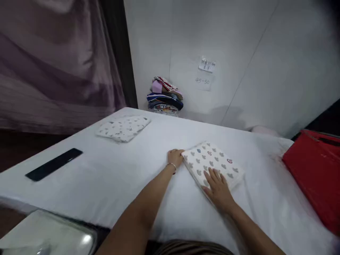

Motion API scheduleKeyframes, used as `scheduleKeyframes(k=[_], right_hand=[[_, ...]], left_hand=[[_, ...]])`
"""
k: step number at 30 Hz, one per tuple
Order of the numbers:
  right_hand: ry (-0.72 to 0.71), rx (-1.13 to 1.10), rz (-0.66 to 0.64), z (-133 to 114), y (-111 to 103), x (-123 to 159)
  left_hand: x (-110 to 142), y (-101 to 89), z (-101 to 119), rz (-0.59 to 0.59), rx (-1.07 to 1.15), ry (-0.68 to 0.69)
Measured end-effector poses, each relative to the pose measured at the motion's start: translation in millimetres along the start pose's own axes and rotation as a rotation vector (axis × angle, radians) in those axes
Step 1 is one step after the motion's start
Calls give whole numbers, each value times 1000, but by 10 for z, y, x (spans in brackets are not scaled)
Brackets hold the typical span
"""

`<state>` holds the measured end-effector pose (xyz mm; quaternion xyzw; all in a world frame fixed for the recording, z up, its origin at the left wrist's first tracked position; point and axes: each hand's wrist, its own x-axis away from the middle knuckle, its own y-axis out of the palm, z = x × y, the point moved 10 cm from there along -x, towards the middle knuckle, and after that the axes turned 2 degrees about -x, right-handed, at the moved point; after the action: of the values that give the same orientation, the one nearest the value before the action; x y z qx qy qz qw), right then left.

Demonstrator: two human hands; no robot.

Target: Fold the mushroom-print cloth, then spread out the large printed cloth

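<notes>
A folded white cloth printed with grey mouse-head shapes and a few red and blue ones lies flat on the white-covered table. At its left corner my left hand has its fingers curled onto the edge; the fingertips are partly hidden. My right hand rests flat with fingers spread on the near side of the same cloth. Farther off to the left lies a second folded white cloth with a small dark print, untouched by either hand.
A flat black object lies on the table at left. A red bag stands at the right edge. Folded clothes are stacked beyond the far edge by the wall. A pale glossy surface is at lower left.
</notes>
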<state>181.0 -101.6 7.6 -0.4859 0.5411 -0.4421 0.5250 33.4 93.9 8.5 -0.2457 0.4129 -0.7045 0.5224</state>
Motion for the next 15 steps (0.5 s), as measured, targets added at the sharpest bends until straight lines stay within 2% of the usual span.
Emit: scheduleKeyframes(k=[6, 15], right_hand=[[11, -10, -8, 6, 0, 10], [8, 11, -12, -10, -17, 2]], left_hand=[[-55, 67, -101, -13, 30, -38], [-14, -7, -47, -36, 22, -2]])
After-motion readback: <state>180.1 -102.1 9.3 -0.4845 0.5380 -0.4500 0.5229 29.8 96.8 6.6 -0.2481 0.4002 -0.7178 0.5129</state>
